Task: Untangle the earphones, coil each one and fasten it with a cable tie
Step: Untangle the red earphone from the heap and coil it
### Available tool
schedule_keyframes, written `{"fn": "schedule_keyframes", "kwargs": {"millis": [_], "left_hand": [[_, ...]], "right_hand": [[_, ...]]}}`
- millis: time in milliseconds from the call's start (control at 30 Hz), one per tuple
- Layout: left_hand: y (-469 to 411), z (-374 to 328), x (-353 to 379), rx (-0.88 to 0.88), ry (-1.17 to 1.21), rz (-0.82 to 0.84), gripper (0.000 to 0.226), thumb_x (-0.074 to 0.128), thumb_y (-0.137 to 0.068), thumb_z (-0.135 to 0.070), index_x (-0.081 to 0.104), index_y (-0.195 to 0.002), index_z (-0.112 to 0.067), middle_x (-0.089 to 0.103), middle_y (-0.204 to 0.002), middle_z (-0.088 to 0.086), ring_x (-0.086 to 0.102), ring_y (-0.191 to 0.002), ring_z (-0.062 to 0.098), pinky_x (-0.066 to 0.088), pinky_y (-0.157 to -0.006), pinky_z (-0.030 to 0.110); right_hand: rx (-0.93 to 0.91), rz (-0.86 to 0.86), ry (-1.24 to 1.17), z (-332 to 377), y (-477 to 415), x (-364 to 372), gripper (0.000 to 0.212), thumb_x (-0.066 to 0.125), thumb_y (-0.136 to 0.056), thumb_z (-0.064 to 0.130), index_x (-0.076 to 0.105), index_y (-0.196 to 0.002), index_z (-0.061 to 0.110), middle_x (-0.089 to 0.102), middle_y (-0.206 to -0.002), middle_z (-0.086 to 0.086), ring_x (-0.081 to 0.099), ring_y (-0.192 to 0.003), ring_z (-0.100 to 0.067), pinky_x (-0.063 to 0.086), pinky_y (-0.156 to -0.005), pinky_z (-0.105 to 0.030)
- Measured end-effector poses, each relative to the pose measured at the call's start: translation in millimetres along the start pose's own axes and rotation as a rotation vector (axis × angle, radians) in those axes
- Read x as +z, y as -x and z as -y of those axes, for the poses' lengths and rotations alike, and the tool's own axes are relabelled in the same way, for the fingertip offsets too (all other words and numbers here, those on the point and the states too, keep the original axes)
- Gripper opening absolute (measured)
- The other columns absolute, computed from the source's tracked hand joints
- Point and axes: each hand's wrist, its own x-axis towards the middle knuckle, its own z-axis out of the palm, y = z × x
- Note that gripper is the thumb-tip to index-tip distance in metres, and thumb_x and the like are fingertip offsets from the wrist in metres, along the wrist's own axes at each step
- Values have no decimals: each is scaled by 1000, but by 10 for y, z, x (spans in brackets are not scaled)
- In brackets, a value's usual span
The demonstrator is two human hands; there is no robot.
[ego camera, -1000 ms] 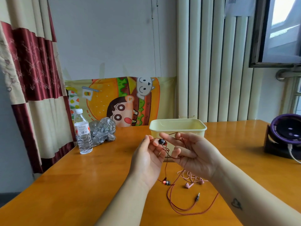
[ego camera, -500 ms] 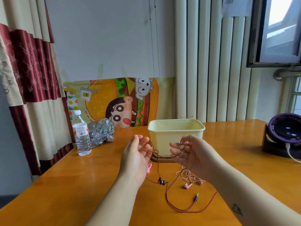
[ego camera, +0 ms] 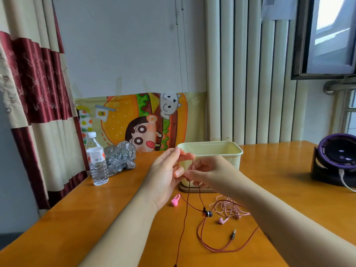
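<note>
Raised before tub (ego camera: 234,162): left hand (ego camera: 165,178) pinching red cord (ego camera: 199,233) between thumb and forefinger, right hand (ego camera: 210,174) pinching it just lower. Rest trailing onto table (ego camera: 289,199) before tub. Pink earphones (ego camera: 229,208) heaped right-front of tub; pink tie (ego camera: 175,200) left-front.

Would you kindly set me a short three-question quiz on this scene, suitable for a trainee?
1. True or false: the pink earphones lie on the table, in neither hand.
2. What do the left hand and the right hand both pinch? A. a white cord B. the red cord C. a pen
3. What stands just left of the plastic bag?

Key: 1 true; 2 B; 3 the bottle.
</note>
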Motion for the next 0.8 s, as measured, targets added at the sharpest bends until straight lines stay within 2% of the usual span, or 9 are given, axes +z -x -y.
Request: {"fn": "schedule_keyframes", "kwargs": {"millis": [133, 267, 367, 467, 533, 633, 700, 800], "left_hand": [[18, -1, -43, -1, 11, 15, 25, 42, -98, -22, 59, -81, -15, 71, -84, 2, 29, -46, 7, 45, -71, 26], [39, -5, -96, -64, 131, 51, 22, 40, -99, -22, 56, -87, -12, 71, -87, 4, 29, -39, 5, 56, -77, 37], [49, 12, -91, -85, 238, 62, 21, 41, -98, -23, 56, -87, -12, 71, -87, 6, 27, -36, 5, 57, -77, 42], [37, 47, -92, -73, 267, 33, 21, 42, -98, -24, 56, -85, -14, 72, -88, 4, 28, -34, 4, 55, -80, 41], [37, 66, -104, -72, 267, 27, 22, 42, -98, -25, 57, -87, -14, 72, -91, 3, 28, -35, 4, 57, -74, 37], [75, 92, -111, -53, 141, 39, 19, 45, -96, -27, 61, -100, -16, 72, -98, 2, 38, -38, 2, 55, -70, 30], [94, 137, -119, -14, -50, 40, 21, 52, -93, -24, 59, -112, -21, 71, -95, -5, 52, -48, 1, 52, -70, 26], [81, 222, -142, 22, -303, 68, 33, 62, -88, -23, 56, -120, -31, 71, -99, -5, 67, -88, 6, 50, -72, 24]], "right_hand": [[63, -7, -157, 1, -24, 21, 11, 69, -84, 21, 65, -74, 17, 72, -80, -6, 65, -74, -12, 56, -77, -31], [143, -102, -407, -91, -22, -9, 9, 68, -84, 12, 65, -75, 12, 67, -79, -10, 62, -77, -19, 56, -82, -34], [214, -97, -618, -121, -19, -7, 10, 65, -85, 7, 64, -76, 9, 60, -79, -11, 57, -75, -19, 54, -79, -32], [239, -60, -721, -137, -13, 25, 9, 65, -85, 6, 64, -76, 7, 58, -75, -8, 54, -72, -15, 52, -75, -28], [237, -32, -738, -142, -5, 37, 7, 64, -86, 7, 65, -79, 6, 60, -74, -7, 55, -71, -14, 51, -73, -26], [224, -10, -744, -148, 9, 33, 8, 63, -87, 9, 67, -80, 8, 64, -76, -5, 58, -72, -12, 51, -68, -21], [205, 10, -763, -157, 12, 32, 9, 63, -86, 9, 69, -80, 9, 65, -76, -4, 56, -70, -11, 50, -68, -21], [161, 30, -780, -182, 12, 41, 11, 64, -84, 6, 70, -76, 9, 62, -75, -7, 54, -65, -10, 49, -68, -22]]}}
